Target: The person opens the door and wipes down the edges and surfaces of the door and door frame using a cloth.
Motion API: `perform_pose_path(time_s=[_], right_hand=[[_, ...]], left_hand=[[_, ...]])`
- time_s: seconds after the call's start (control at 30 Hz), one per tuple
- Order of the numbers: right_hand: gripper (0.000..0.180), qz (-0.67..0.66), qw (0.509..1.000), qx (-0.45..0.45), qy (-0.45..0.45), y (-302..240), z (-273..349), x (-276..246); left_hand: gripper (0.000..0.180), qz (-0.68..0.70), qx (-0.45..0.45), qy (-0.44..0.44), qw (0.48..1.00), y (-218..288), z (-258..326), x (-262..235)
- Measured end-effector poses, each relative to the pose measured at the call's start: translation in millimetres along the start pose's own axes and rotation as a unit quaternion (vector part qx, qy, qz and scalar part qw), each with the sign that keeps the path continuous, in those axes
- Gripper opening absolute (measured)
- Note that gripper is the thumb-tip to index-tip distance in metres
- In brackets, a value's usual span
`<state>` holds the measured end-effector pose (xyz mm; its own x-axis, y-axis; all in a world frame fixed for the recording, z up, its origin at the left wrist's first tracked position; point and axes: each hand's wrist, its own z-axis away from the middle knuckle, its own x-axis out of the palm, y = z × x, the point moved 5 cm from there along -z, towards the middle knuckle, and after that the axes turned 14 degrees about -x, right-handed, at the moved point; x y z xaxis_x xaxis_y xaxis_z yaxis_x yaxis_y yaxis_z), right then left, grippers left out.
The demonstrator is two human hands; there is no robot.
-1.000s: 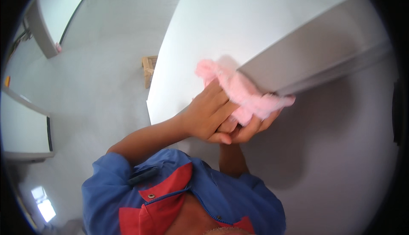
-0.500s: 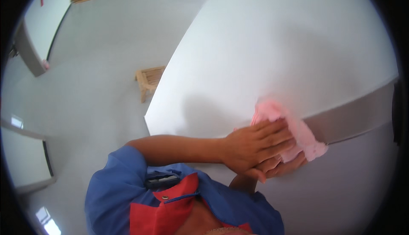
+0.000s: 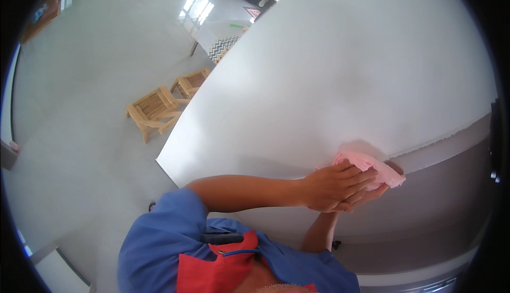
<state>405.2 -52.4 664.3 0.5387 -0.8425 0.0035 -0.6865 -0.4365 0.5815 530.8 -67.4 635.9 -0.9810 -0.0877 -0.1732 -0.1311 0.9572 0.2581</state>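
Under my remote watch, the left hand (image 3: 338, 187) lies over the right hand (image 3: 374, 193), its fingers together and clamped on a pink cloth (image 3: 392, 177); I cannot tell whether the partly hidden right closes on it too. The cloth sits beneath and just beyond the grip, against the edge of a white panel (image 3: 319, 107). Right of the grip runs a grey edge strip (image 3: 451, 148), its border ragged-looking. That roughness, I judge, could snag the cloth or scrape skin; uneven pressure could bunch the fabric and bare the fingers. Two wooden stools (image 3: 153, 105) stand well apart, left of the grip.
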Motion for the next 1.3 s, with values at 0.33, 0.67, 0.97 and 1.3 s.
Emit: perform_pose_path(time_s=[0.33,0.67,0.97,1.3], right_hand=[[0.063,-0.026,0.999,0.009,-0.017,1,-15,-4],[0.063,-0.026,0.999,0.015,-0.011,-9,11,-2],[0.063,-0.014,0.999,0.033,0.003,8,21,-10],[0.062,-0.096,0.992,0.052,0.065,17,68,7]], left_hand=[[0.062,0.081,-0.082,0.044,0.992,0,7,59],[0.049,0.001,-0.137,0.104,0.985,4,-6,24],[0.071,-0.091,-0.052,-0.082,0.991,7,43,38],[0.072,-0.241,-0.028,0.03,0.97,19,51,49]])
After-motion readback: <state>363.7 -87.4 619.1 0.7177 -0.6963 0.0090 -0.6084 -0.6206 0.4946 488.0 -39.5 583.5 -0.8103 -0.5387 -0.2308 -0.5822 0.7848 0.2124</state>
